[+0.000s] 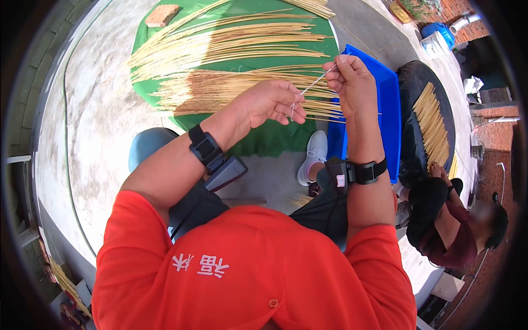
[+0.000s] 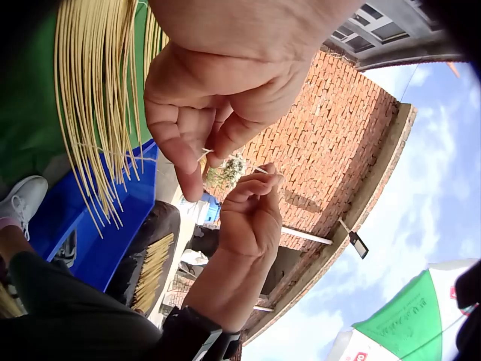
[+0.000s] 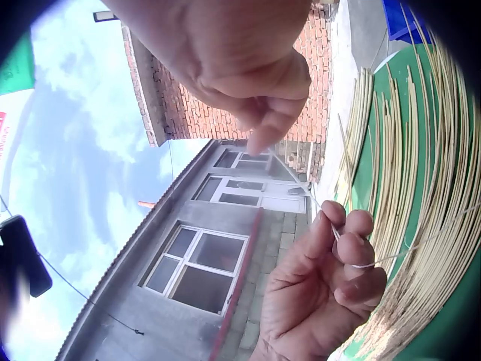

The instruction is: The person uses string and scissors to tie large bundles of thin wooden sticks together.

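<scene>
Item 1: string, one length, thin and pale; located between the two hands, in front of the stalk tips near the right edge of the green cloth, slanting upward from left hand to right.

Item 2: left hand, pinching the string between thumb and fingertips, remaining fingers bent.

Item 3: right hand, raised higher in the head view, pinching the string's other end between thumb and forefinger.

Item 4: near bundle of straw-coloured stalks, laid along the near edge of the cloth, bushy ends to its left edge, bare tips past its right edge (a few overhang the tub).

Item 5: far stalks, spread more loosely beyond the near bundle.

Item 6: brick, at the cloth's far left edge.

Item 7: blue tub, just beside the cloth's right edge.

Item 8: another person, seated farther right.
</scene>
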The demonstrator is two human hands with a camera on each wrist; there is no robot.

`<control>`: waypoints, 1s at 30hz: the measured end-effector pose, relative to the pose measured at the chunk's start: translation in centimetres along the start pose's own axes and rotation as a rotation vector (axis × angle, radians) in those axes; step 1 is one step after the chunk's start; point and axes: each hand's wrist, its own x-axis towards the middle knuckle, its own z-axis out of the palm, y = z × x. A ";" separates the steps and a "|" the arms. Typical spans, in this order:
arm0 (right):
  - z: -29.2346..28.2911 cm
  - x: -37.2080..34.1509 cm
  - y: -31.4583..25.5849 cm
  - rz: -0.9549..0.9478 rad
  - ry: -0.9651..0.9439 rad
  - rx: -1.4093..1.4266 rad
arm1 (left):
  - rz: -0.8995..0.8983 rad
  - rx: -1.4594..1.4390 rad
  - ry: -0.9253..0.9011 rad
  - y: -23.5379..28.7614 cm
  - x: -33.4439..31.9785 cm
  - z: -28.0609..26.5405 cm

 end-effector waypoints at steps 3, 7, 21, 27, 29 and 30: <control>0.0 0.2 -0.1 0.024 -0.047 0.084 | -0.020 0.000 0.004 -0.2 0.2 -0.2; -0.2 0.2 -0.2 0.056 -0.096 0.036 | -0.041 0.007 0.025 -0.4 0.1 -0.4; -2.9 2.0 0.1 -0.107 0.271 0.083 | -0.127 0.052 0.006 -1.6 -0.7 -2.5; -7.6 3.4 -0.4 -0.258 0.467 0.337 | -0.169 0.074 0.093 -2.3 -1.8 -4.8; -8.8 3.6 -0.5 -0.255 0.459 0.334 | -0.166 0.072 0.102 -2.6 -2.1 -5.6; -8.8 3.6 -0.5 -0.261 0.455 0.329 | -0.159 0.073 0.103 -2.6 -2.2 -5.9</control>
